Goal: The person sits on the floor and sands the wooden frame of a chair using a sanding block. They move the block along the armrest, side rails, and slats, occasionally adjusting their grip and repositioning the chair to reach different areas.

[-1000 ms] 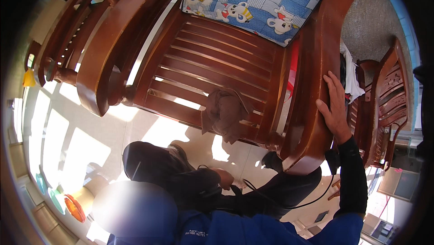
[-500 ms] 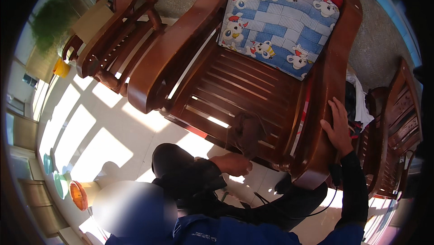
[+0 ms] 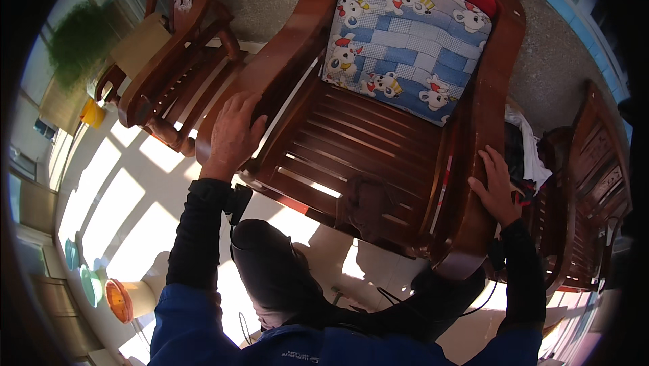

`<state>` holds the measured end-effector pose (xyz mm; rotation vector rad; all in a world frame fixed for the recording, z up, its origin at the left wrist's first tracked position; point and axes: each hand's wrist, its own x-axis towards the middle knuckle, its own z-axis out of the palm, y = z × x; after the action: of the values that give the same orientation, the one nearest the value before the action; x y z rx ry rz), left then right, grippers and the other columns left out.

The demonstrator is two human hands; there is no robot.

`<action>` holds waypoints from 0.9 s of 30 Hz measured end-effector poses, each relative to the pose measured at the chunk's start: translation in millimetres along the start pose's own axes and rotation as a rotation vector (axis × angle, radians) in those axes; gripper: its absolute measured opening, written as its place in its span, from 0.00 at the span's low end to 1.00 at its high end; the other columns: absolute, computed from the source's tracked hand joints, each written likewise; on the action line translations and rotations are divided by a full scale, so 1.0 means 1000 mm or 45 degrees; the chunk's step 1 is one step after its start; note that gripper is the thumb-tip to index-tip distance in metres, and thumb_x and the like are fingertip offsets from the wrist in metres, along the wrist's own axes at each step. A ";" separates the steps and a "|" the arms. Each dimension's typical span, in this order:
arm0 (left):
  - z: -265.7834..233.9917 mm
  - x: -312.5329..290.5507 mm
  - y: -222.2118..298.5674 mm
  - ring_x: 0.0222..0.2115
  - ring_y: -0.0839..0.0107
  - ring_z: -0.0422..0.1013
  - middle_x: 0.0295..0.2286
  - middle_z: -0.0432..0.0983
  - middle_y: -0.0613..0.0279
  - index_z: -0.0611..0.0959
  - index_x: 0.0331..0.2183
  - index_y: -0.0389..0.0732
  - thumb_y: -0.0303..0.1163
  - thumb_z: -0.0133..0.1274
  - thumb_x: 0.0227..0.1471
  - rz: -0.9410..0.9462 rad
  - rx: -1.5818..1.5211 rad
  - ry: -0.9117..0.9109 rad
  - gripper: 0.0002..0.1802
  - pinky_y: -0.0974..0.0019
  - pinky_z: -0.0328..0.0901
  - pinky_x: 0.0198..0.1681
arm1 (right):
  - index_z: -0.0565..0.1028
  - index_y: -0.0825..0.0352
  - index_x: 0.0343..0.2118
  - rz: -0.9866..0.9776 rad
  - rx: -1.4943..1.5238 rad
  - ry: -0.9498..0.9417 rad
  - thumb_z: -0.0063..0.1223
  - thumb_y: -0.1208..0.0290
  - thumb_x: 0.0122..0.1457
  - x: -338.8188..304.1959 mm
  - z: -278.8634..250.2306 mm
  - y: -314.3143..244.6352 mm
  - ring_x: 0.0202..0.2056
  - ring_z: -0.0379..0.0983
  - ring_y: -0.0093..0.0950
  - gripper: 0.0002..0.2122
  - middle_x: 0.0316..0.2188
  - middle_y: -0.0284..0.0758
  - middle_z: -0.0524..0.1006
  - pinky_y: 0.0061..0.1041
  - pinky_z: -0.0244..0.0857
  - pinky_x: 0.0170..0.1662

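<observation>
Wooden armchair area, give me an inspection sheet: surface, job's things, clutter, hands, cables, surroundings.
Surface: pale tiled floor with sunlit patches.
Job's things: large reddish-brown slatted wooden armchair; blue-and-white cartoon-print cushion against its back.
Clutter: dark brown cloth on the seat's front edge; white cloth beside the right armrest.
Hands: left hand flat on the left armrest; right hand flat on the right armrest; no closed grip seen.
Cables: thin dark cable near the knees.
Surroundings: second wooden chair, green plant, yellow cup.
</observation>
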<state>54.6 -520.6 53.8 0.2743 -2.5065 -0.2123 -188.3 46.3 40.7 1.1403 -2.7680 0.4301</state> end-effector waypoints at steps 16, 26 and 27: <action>0.036 -0.005 -0.077 0.70 0.51 0.60 0.70 0.62 0.55 0.69 0.69 0.43 0.35 0.62 0.61 -0.219 0.297 -0.284 0.38 0.51 0.58 0.72 | 0.69 0.66 0.68 -0.055 -0.037 0.072 0.60 0.43 0.66 0.003 0.006 0.002 0.72 0.57 0.51 0.36 0.71 0.49 0.63 0.48 0.49 0.74; 0.043 -0.007 -0.085 0.69 0.52 0.62 0.69 0.64 0.57 0.70 0.69 0.44 0.35 0.62 0.61 -0.174 0.325 -0.225 0.37 0.51 0.60 0.71 | 0.67 0.66 0.71 0.063 0.011 0.038 0.61 0.45 0.66 -0.027 0.003 -0.021 0.74 0.53 0.52 0.38 0.73 0.50 0.60 0.48 0.47 0.76; 0.042 -0.007 -0.084 0.69 0.53 0.62 0.69 0.64 0.59 0.71 0.69 0.44 0.35 0.62 0.61 -0.197 0.336 -0.232 0.37 0.51 0.59 0.71 | 0.68 0.66 0.70 0.063 0.009 0.061 0.62 0.45 0.65 -0.030 0.004 -0.024 0.73 0.55 0.53 0.38 0.72 0.51 0.62 0.49 0.48 0.75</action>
<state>47.8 -596.3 -2.4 0.5804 -2.6954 0.0362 -150.3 48.7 36.2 1.0505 -2.7604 0.4662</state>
